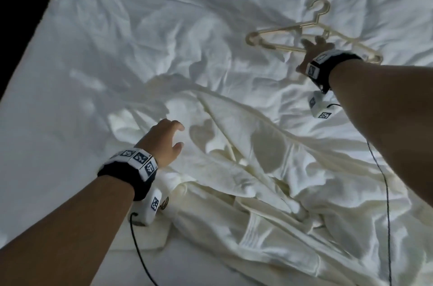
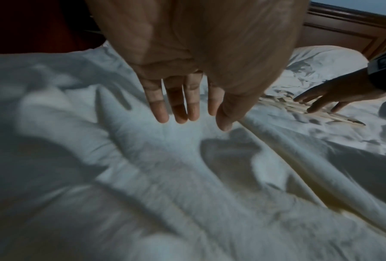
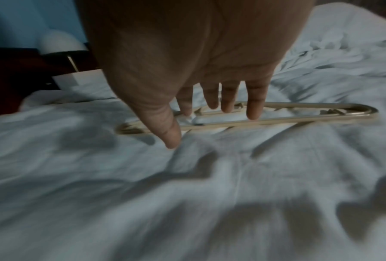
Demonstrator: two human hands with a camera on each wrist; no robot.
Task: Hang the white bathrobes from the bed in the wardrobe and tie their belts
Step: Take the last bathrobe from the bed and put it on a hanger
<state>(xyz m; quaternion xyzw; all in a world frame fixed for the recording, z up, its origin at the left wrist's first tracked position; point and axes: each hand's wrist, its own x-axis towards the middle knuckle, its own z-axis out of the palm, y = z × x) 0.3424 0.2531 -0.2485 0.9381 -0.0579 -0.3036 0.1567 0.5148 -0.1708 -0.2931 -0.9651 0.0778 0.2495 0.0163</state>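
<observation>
A cream-white bathrobe (image 1: 269,168) lies crumpled across the near right part of the bed. My left hand (image 1: 167,138) hovers over its upper left edge with fingers spread and holding nothing; the left wrist view shows the left hand (image 2: 194,109) just above the cloth (image 2: 187,176). A pale gold hanger (image 1: 276,30) lies flat on the sheet at the far right. My right hand (image 1: 314,48) reaches over its lower bar with straight fingers. In the right wrist view the right hand (image 3: 212,120) has its fingertips above the hanger (image 3: 299,113), not curled round it.
The rumpled white bed sheet (image 1: 140,39) fills most of the view, and its left edge (image 1: 30,46) drops into darkness. A wooden headboard (image 2: 348,30) and a pillow (image 2: 321,58) lie beyond. A white lamp (image 3: 60,42) stands beside the bed. Black wrist cables (image 1: 386,192) trail over the robe.
</observation>
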